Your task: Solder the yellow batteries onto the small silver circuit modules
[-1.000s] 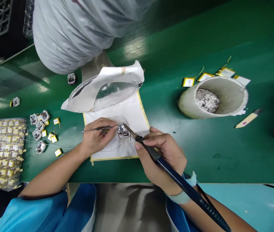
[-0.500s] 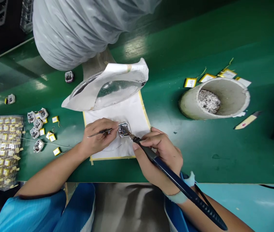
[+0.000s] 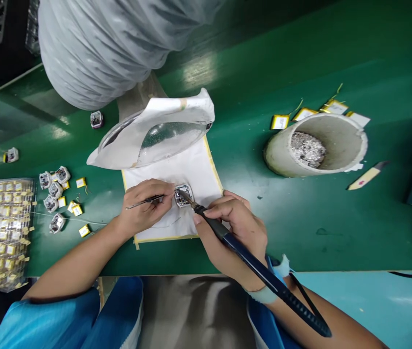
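A small square device with a white rim and exposed electronics [image 3: 183,195] lies on a white sheet edged with yellow tape [image 3: 206,169]. My left hand [image 3: 146,204] is closed round thin metal tweezers [image 3: 143,201], its fingertips at the device's left edge. In my right hand [image 3: 233,232] is a dark blue soldering iron [image 3: 260,266], held like a pen. The iron's tip reaches the inside of the device from the lower right; the exact contact point is too small to tell. A thin wire runs from the left toward the sheet.
A clear shield [image 3: 173,138] and a grey duct hose [image 3: 107,48] stand beyond the sheet. Left are similar devices [image 3: 57,223], yellow batteries [image 3: 76,209] and a filled tray [image 3: 2,228]. Right are a wide pot [image 3: 347,145], more batteries [image 3: 280,121] and a cutter [image 3: 367,176].
The whole view has shifted slightly, so most table items appear a little further left. Both hands keep their grips, with the iron's tip still at the device.
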A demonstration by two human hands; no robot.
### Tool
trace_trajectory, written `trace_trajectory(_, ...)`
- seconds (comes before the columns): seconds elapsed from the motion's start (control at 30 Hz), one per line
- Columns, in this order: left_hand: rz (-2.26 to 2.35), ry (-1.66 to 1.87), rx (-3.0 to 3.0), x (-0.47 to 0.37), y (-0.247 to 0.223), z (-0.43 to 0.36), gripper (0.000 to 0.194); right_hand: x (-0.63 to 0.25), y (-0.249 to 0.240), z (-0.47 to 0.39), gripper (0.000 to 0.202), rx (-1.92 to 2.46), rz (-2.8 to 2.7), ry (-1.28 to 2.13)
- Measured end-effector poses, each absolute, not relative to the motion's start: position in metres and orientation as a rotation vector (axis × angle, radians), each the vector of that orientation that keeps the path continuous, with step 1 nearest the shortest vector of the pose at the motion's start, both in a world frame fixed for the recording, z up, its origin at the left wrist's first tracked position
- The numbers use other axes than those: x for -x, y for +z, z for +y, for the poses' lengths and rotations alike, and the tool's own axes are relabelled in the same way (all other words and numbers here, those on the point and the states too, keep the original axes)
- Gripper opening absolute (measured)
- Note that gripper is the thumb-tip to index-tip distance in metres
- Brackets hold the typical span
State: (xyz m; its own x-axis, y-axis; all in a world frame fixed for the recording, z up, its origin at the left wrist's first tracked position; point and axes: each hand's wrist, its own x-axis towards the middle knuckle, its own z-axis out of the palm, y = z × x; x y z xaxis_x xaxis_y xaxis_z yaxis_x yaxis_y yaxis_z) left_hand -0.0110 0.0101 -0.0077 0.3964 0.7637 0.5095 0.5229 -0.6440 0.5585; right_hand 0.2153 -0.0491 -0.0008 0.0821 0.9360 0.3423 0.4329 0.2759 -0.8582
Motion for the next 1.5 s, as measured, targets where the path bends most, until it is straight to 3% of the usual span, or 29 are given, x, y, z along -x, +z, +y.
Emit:
trace_trajectory(0.3,1.108,1.210,-2.337,0.020,-0.004,0.008,0.021,-0.219,-0.004,-0.052,0.020,1.331,-1.304,0.550)
trace_trajectory(0.53,1.257,0.608,-2.822,0.003,-0.001,-0.008,0.027,-0.222,-0.013,-0.055,0.019,1.312,-1.274,0.489)
trace_trajectory(0.7,1.286,0.671,-2.746,0.045,0.013,-0.018,0.029,-0.222,-0.021,-0.053,0.026,1.268,-1.226,0.512)
trace_trajectory(0.87,1.773,0.654,-2.515,0.145,0.033,0.011,0.025,-0.222,-0.024,-0.056,0.031,1.345,-1.192,0.561)
trace_trajectory(1.03,2.448,0.094,-2.059,0.202,0.049,0.087,0.044,-0.219,-0.024,-0.057,0.034,1.362,-1.194,0.571)
trace_trajectory(1.3,2.168,0.018,-2.121,0.197,0.051,0.160,0.049,-0.222,-0.031,-0.056,0.040,1.454,-1.188,0.543)
trace_trajectory(1.5,2.193,0.134,-2.150,0.190,0.055,0.100,0.044,-0.221,-0.027,-0.055,0.036,1.363,-1.178,0.506)
